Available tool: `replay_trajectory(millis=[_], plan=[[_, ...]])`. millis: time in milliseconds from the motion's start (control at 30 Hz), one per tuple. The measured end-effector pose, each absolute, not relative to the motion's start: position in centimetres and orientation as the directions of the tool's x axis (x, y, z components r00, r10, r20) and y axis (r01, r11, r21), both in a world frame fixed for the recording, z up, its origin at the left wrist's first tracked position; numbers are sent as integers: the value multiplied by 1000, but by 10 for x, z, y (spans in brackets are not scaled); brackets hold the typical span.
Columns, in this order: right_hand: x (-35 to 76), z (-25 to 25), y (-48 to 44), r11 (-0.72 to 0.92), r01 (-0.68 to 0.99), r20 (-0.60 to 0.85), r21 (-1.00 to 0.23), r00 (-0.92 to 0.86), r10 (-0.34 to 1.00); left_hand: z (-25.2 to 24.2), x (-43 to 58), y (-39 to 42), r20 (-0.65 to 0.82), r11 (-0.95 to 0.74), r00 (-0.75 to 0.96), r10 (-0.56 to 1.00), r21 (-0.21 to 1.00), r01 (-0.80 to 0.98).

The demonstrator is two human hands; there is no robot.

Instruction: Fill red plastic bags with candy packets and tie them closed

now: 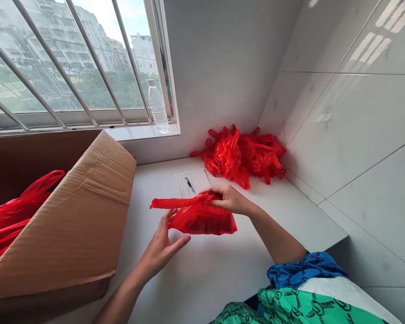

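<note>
A person's right hand (pixel 227 199) pinches the gathered top of a red plastic bag (pixel 202 218), fingers closed narrow on it. The bag hangs just above the white bench (pixel 205 279), to the right of a large cardboard box (pixel 77 216) and near it. The left hand (pixel 162 247) is spread wide at the bag's lower corner on the box's side, thumb raised against the film and fingers stretched out beneath it, not clamped. The cardboard box lies tilted on the bench with its flap toward the hands; more red bags (pixel 16 207) show inside it. Right of the box and farther back, a sheet of paper (pixel 197 179) lies flat with a pen (pixel 189 184) on it. Farther right of the box still, in the tiled corner, a heap of red bags (pixel 243 155) rests against the wall. Behind the box and above it, a clear water bottle (pixel 157 105) stands upright on the window sill (pixel 141 131).
</note>
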State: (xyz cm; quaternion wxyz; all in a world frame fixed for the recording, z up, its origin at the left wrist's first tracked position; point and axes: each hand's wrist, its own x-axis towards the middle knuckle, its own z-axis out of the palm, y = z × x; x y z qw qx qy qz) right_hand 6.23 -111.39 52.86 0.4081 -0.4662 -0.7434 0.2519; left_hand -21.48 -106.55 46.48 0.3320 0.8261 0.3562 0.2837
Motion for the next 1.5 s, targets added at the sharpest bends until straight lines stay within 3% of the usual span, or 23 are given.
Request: replay_trajectory(millis=[100, 233, 433, 633, 733, 800, 867, 933, 1033, 1200, 1500], plan=[[49, 508, -1106, 465, 538, 421, -703, -213, 882, 464, -212, -1052, 94, -455, 614, 784, 760, 465], [61, 481, -1107, 388, 647, 489, -657, -27, 872, 451, -220, -1043, 84, -375, 515, 853, 785, 493], [62, 449, -1120, 149, 713, 264, -685, 52, 963, 435, -226, -1044, 145, -378, 451, 881, 789, 485], [63, 437, -1117, 127, 611, 152, -781, -12, 988, 425, -236, -1033, 164, -393, 458, 874, 793, 466], [65, 440, -1120, 166, 628, 242, -760, 38, 969, 430, -239, -1034, 231, -448, 413, 881, 691, 568], [59, 446, -1124, 226, 680, 370, -697, 72, 926, 438, -235, -1042, 402, -535, 354, 844, 592, 603], [48, 450, -1129, 314, 725, 508, -613, 57, 860, 445, -226, -1054, 587, -663, 349, 731, 487, 569], [35, 448, -1130, 407, 758, 577, -511, -48, 815, 450, -214, -1064, 675, -802, 464, 574, 348, 486], [22, 434, -1127, 454, 816, 496, -358, -246, 833, 451, -196, -1068, 555, -900, 710, 432, 212, 382], [24, 409, -1119, 394, 886, 304, -245, -316, 899, 440, -191, -1050, 258, -874, 837, 482, 205, 440], [24, 414, -1119, 372, 904, 242, -210, -321, 916, 428, -198, -1043, 203, -862, 845, 494, 242, 446]])
